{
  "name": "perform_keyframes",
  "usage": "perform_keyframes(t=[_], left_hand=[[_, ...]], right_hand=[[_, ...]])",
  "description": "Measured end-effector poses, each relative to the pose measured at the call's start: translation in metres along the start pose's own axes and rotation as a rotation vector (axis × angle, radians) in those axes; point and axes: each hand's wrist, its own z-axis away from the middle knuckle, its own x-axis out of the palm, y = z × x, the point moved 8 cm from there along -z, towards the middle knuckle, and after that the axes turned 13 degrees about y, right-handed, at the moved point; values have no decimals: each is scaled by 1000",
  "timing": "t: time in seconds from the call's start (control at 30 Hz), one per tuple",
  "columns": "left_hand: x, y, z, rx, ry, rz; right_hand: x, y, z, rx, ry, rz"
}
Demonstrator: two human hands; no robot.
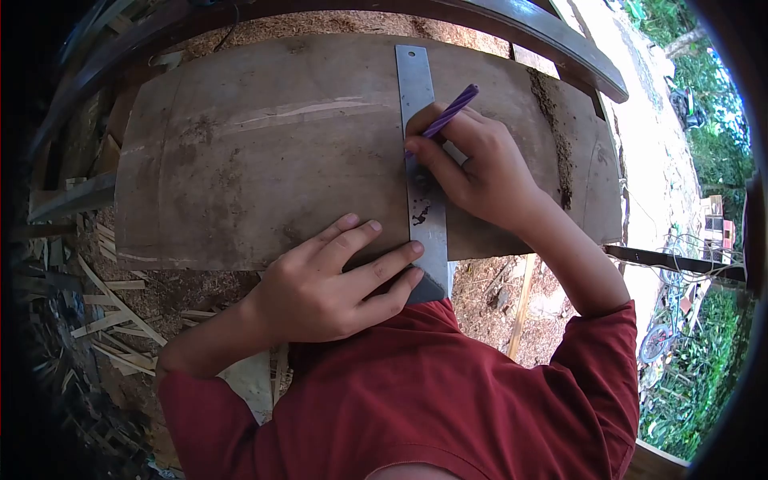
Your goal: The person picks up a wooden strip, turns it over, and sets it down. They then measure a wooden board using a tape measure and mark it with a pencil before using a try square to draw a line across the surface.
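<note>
A brown, stained wooden board (320, 172) lies across the view in front of my body. On it a metal try square (414, 76) stretches from the near edge toward the far edge, its dark stock (432, 290) at my side. My left hand (320, 280) rests palm down at the near edge; two digits press the square near the stock, the others spread on the wood. In my right hand (484, 164), closed over the square's blade, is a purple spiral-striped pen (456, 108). Its lower end points down to the blade's left edge; my fingers partly cover the tip.
Beyond the board runs a dark wooden beam (528, 40). A dirt-filled groove (552, 132) marks the board's right part. Wood strips (116, 312) and shavings cover the ground at left. A bicycle (658, 342) and plants are farther off at right.
</note>
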Motion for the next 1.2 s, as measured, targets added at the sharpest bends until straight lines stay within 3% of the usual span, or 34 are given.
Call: perform_keyframes(t=[0.1,0.33,0.43,0.63,0.73,0.8,1.2], left_hand=[[0,0,-1,-4,7,3],[-1,0,-3,-12,23,6],[-1,0,-3,-19,26,7],[-1,0,-2,-24,12,7],[0,0,-2,-14,18,-4],[-1,0,-3,-21,11,0],[-1,-1,-2,-28,5,-4]], right_hand=[[-1,8,-4,93,10,-18],[1,2,-9,-3,15,-4],[0,11,-11,100,27,-13],[2,3,-10,-56,56,9],[0,10,-15,38,65,13],[3,13,-14,147,-43,56],[3,6,-12,-18,16,3]])
